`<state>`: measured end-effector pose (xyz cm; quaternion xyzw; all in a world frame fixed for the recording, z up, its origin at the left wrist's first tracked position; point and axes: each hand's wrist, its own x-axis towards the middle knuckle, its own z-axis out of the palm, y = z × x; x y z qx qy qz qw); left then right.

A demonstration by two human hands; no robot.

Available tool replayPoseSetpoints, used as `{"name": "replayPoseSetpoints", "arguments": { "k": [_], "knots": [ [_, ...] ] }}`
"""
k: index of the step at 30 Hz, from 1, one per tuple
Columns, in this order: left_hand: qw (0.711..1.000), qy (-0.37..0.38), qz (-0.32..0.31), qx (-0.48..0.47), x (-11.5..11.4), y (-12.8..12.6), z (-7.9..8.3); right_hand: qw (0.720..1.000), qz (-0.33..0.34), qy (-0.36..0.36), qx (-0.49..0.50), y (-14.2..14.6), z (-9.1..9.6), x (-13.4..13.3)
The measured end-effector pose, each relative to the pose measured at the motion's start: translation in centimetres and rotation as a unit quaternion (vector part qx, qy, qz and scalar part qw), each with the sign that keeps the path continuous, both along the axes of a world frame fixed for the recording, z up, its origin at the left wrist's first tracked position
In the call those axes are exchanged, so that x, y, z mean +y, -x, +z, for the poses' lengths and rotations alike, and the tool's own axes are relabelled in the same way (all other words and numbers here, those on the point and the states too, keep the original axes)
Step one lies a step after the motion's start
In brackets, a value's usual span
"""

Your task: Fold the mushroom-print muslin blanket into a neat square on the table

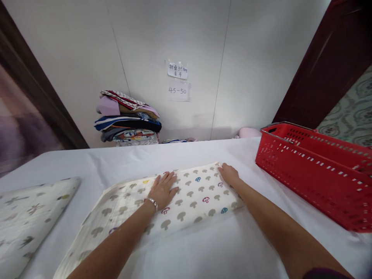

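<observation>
A white cloth (186, 201) printed with mushrooms lies folded into a long strip on the white-covered table. My left hand (163, 190) rests flat on its middle, fingers spread, with a bracelet (151, 202) at the wrist. At the cloth's far right corner, my right hand (229, 173) has its fingers closed on the edge. My left forearm hides part of the cloth's left portion.
Another folded white cloth (31, 213) with a plant-like print lies at the left. A red plastic basket (314, 178) stands at the right. Behind the table, a stack of folded fabrics (128, 120) rises by the wall, where paper notes (178, 71) are taped.
</observation>
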<state>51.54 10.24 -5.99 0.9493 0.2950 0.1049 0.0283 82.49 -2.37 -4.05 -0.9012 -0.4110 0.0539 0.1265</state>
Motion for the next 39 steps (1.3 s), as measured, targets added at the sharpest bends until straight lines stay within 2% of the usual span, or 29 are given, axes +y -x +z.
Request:
{"name": "replayPoseSetpoints", "arguments": {
  "k": [4, 9, 15, 20, 25, 27, 29, 32, 35, 39],
  "knots": [
    [1.000, 0.000, 0.001, -0.003, 0.0, 0.0, -0.1, 1.000, 0.014, -0.004, -0.012, 0.1, 0.8, 0.0],
    [1.000, 0.013, 0.002, 0.002, -0.2, -0.1, 0.2, 0.998, 0.039, -0.050, 0.001, 0.5, 2.0, -1.3],
    [1.000, 0.019, 0.008, 0.009, -0.4, -0.2, 0.7, 0.984, 0.086, -0.077, 0.133, -0.8, 1.1, -3.4],
    [1.000, 0.015, 0.004, -0.003, 0.0, -0.1, 0.1, 0.952, 0.094, -0.148, 0.249, -1.8, 0.4, -4.3],
    [1.000, 0.008, 0.002, -0.001, -0.1, -0.1, 0.2, 0.913, 0.090, -0.238, 0.318, -1.0, 1.5, -4.7],
    [1.000, 0.009, 0.004, 0.004, -0.1, -0.1, 0.3, 0.900, 0.087, -0.217, 0.367, -0.7, 2.0, -5.2],
    [1.000, 0.011, 0.005, 0.005, -0.1, -0.2, 0.3, 0.891, 0.078, -0.166, 0.416, -0.6, 2.2, -5.9],
    [1.000, 0.010, 0.001, -0.003, 0.1, -0.1, 0.0, 0.877, 0.067, -0.137, 0.455, -0.6, 1.7, -7.2],
    [1.000, 0.008, -0.002, -0.009, 0.2, -0.1, -0.2, 0.890, 0.037, -0.146, 0.429, -0.4, 0.8, -8.3],
    [1.000, 0.011, 0.000, -0.002, 0.1, -0.1, 0.0, 0.917, 0.042, -0.094, 0.384, -0.1, 0.2, -8.9]
  ]
}}
